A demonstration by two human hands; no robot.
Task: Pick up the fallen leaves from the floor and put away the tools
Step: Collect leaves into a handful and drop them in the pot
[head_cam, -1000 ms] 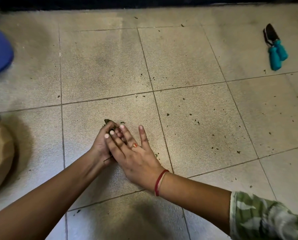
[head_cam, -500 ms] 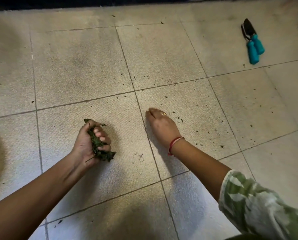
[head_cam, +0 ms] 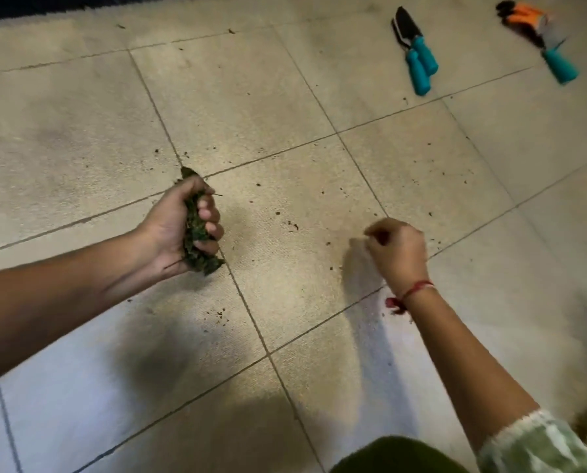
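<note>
Leaves are gripped in the left hand; the right hand is curled, contents unclear.

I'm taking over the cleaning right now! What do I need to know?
Left hand: grips a bunch of leaves.
Right hand: fingers curled, nothing seen in them.
Tools: two teal-handled garden tools and a third teal-handled tool beside an orange glove lie on the tiles, far right.
Done: the main leaves are gathered.
Left: pick up the small leaf crumbs, get rid of the bunch, put all the tools away.
</note>
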